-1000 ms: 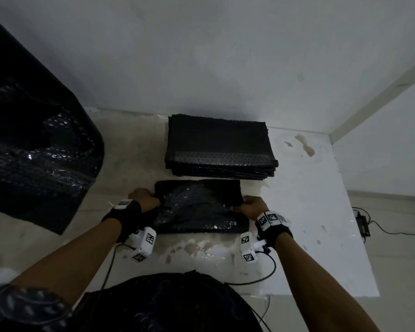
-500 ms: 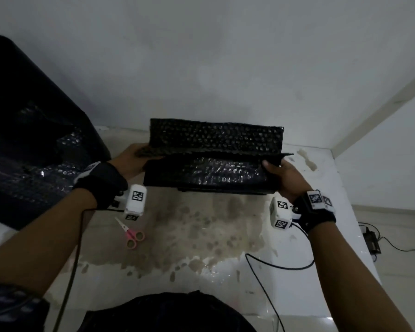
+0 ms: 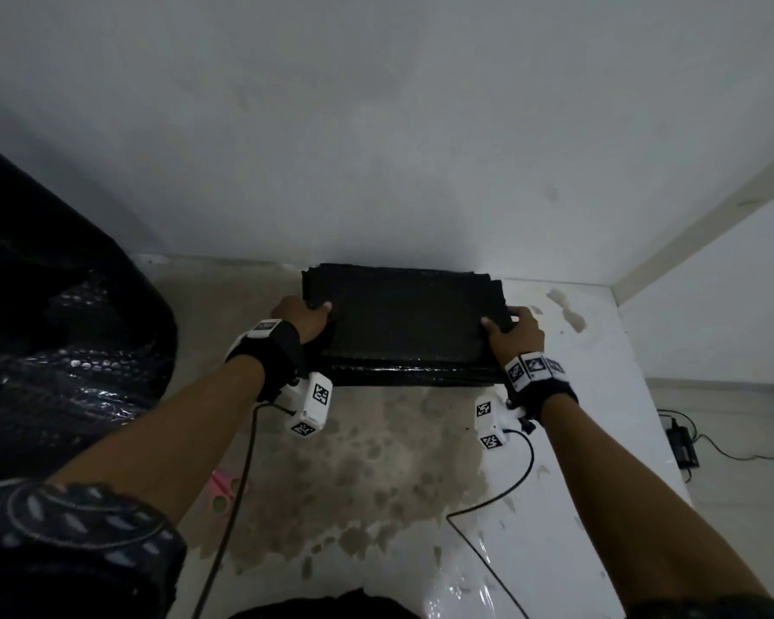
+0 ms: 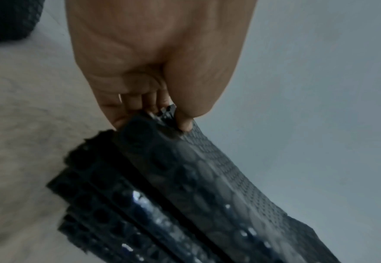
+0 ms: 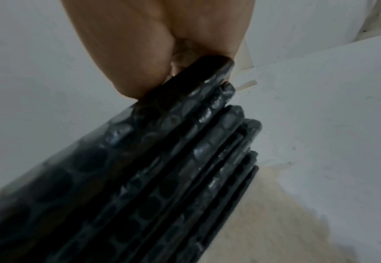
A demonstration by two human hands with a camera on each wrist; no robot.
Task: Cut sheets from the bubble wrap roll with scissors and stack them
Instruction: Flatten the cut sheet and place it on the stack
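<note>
head view: a folded black bubble wrap sheet (image 3: 403, 319) lies on top of the stack (image 3: 412, 375) of like sheets at the far edge of the table (image 3: 599, 395), against the wall. the left hand (image 3: 302, 317) pinches the sheet's left edge between thumb and fingers (image 4: 140, 99), and the right hand (image 3: 517, 332) pinches its right edge likewise. the bubble wrap roll (image 3: 54, 350) sits well to the left, and pink scissors (image 3: 222, 486) lie on the table under the left forearm.

A folded black bubble wrap sheet (image 3: 403, 319) lay flat atop the stack of sheets (image 3: 412, 376) against the wall. The dark bubble wrap roll (image 3: 59, 350) stood left; pink scissors (image 3: 221, 486) lay nearer.
</note>
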